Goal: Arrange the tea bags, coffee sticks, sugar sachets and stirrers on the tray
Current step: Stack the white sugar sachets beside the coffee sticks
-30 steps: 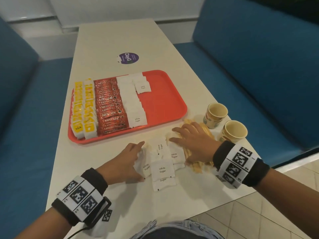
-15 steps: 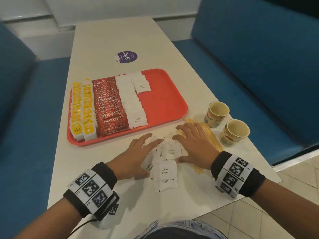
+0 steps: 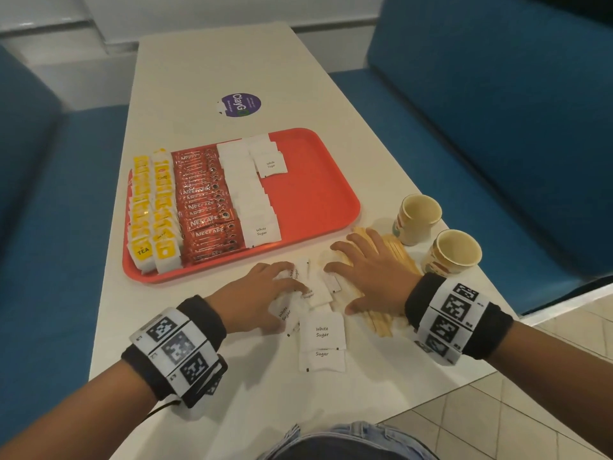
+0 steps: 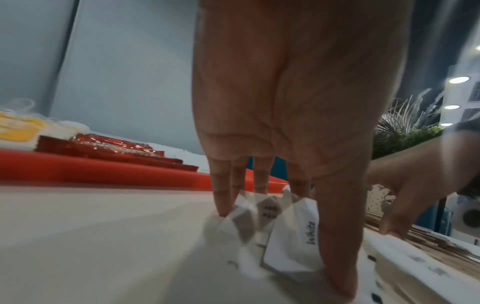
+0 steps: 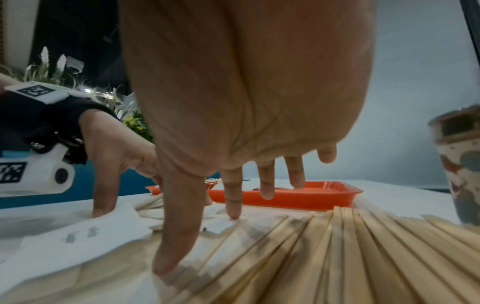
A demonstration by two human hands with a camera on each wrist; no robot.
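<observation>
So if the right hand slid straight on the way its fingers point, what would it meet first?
Most likely the near rim of the red tray. The right hand lies over the wooden stirrers, fingers aimed at that rim, with only a strip of table between. The paper cups sit off to its right.

Your orange tray (image 3: 318, 194) lay flat on the table, already filled along its left side: two rows of yellow tea bags (image 3: 152, 207), then a row of red coffee sticks (image 3: 207, 207), then a column of white sugar sachets (image 3: 252, 194), with a second short column begun at the far end. More loose sugar sachets (image 3: 321, 332) lay overlapping in front of the tray's near rim, some tipped up on edge. The wooden stirrers (image 3: 394, 250) lay fanned just to their right.
</observation>
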